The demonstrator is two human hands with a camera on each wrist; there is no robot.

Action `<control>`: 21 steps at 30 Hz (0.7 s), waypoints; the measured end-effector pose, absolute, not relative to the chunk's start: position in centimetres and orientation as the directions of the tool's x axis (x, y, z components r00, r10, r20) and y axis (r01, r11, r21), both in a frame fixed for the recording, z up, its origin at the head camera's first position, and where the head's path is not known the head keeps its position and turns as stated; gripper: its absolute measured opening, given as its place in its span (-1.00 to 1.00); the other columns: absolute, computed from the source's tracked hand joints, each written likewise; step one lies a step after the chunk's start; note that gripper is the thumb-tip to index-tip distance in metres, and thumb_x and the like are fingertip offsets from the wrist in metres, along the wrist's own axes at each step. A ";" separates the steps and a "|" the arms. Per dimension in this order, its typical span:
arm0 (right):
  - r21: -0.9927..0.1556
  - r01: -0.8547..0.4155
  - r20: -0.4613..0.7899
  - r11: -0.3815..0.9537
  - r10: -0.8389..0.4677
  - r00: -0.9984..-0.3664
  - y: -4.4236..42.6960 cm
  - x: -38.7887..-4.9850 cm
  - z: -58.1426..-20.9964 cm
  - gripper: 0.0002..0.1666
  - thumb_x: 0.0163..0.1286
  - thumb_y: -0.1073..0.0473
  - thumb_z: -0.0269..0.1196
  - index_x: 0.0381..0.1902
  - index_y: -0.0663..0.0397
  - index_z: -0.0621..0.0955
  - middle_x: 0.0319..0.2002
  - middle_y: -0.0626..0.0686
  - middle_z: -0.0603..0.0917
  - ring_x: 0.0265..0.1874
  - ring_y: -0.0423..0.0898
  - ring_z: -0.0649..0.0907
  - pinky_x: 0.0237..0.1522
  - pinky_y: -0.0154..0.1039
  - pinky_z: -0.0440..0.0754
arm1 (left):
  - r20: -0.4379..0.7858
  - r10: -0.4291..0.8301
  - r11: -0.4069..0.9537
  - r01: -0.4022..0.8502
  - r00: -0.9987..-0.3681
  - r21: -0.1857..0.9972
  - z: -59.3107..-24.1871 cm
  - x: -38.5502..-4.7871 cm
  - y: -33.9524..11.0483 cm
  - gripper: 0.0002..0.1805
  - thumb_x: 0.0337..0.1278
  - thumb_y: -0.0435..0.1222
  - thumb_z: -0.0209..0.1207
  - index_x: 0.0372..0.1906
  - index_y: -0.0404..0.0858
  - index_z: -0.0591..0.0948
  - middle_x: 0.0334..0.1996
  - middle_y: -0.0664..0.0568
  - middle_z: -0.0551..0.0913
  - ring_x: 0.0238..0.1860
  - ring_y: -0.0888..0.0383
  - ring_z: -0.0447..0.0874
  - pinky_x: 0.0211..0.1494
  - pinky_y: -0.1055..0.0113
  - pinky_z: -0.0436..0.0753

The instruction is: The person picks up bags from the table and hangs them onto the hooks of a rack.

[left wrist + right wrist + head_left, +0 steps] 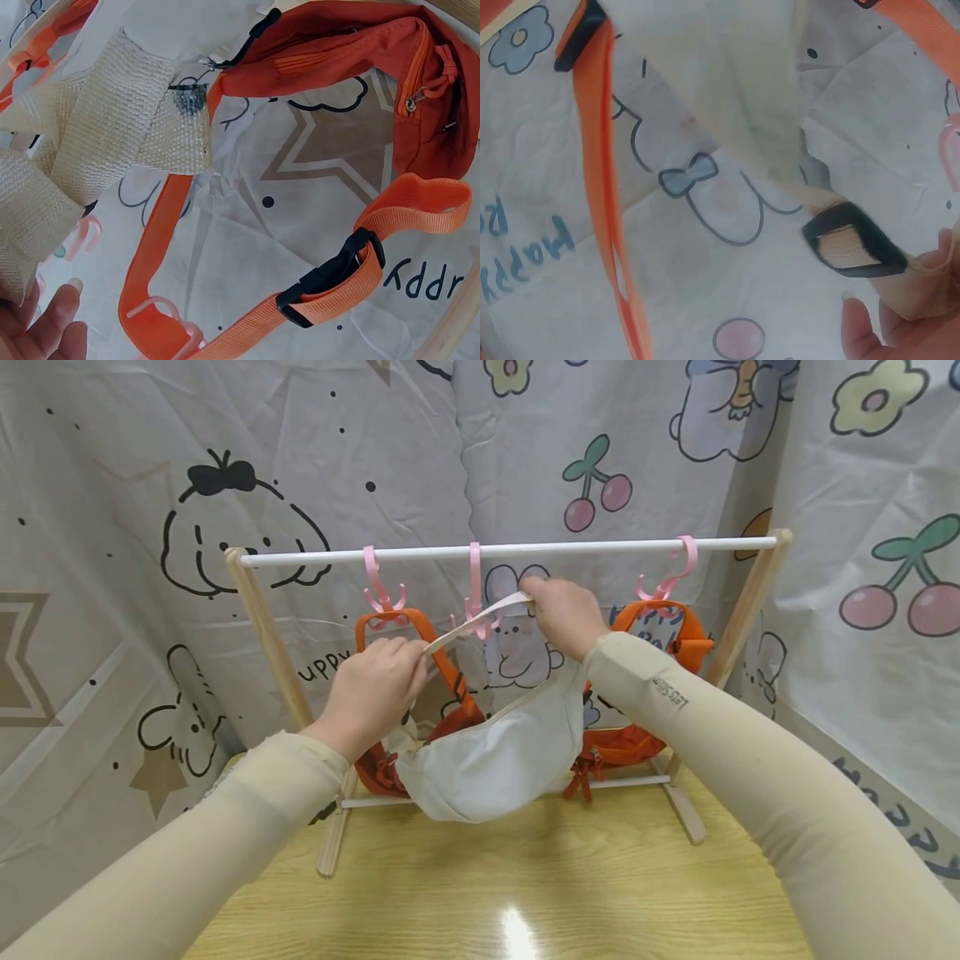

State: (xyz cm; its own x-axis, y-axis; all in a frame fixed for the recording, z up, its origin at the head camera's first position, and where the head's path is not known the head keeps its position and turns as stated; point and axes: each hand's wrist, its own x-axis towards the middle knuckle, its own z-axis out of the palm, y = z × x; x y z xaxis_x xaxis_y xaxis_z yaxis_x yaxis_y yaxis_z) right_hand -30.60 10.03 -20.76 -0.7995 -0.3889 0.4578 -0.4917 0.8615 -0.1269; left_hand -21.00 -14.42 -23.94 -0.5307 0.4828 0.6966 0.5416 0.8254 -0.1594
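A white waist bag [495, 760] hangs by its cream strap from both hands, in front of the rack's middle pink hook [474, 589]. My left hand [382, 681] holds the strap on the left; the left wrist view shows broad folds of cream webbing [112, 120] above the fingertips [60, 311]. Higher and to the right, my right hand [566, 614] grips the strap's other part, stretched between the hands across the hook's front. Near that hand in the right wrist view sits a black strap slider [855, 240]. Whether the strap touches the hook I cannot tell.
Orange waist bags hang on the outer hooks, one on the left [390, 772], partly behind the white bag, and one on the right [622, 745]. A white rail [585, 548] on wooden legs carries the hooks. The rack stands on a wood-grain table [420, 885] before a printed cloth [405, 460].
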 end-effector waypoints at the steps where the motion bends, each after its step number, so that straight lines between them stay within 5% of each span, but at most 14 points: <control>1: -0.129 -0.488 0.455 0.863 -0.385 -0.803 10.0 -30.7 -20.7 -0.81 0.52 0.23 0.00 -0.12 0.09 0.57 -0.33 0.13 0.67 -0.36 0.11 0.62 -0.33 0.04 0.58 | 0.692 0.482 0.827 0.540 -0.537 -0.158 -23.9 -21.0 -14.4 -0.85 0.24 -0.40 0.12 -0.20 -0.42 0.63 -0.49 -0.07 0.61 -0.51 -0.01 0.55 -0.59 0.20 0.56; 13: -0.021 -0.405 0.414 0.914 -0.360 -0.836 9.2 -32.2 -20.0 -0.70 0.52 0.15 0.04 0.10 -0.01 0.60 -0.02 0.13 0.69 -0.14 0.14 0.62 -0.11 0.05 0.49 | 0.618 0.443 0.864 0.492 -0.649 -0.103 -23.4 -20.9 -13.6 -0.84 0.30 -0.36 0.08 -0.21 -0.37 0.63 -0.45 -0.06 0.64 -0.43 -0.01 0.59 -0.52 0.20 0.61; 21: -0.032 -0.385 0.371 0.922 -0.347 -0.861 8.5 -32.8 -20.1 -0.81 0.51 0.11 0.05 -0.13 -0.02 0.59 -0.06 0.07 0.70 -0.16 0.09 0.58 -0.09 0.03 0.40 | 0.521 0.373 0.892 0.451 -0.768 0.025 -23.0 -20.8 -13.2 -0.79 0.35 -0.32 -0.01 -0.29 -0.32 0.61 -0.47 -0.05 0.62 -0.45 -0.01 0.56 -0.47 0.12 0.60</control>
State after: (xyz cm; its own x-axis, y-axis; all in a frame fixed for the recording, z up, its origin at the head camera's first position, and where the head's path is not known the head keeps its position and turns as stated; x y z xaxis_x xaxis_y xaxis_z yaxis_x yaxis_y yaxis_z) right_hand -32.83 8.53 -20.05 -0.8614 -0.3471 0.3708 -0.3854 0.9222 -0.0322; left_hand -20.84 -13.21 -22.97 -0.7676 0.3732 0.5211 0.4507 0.8923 0.0247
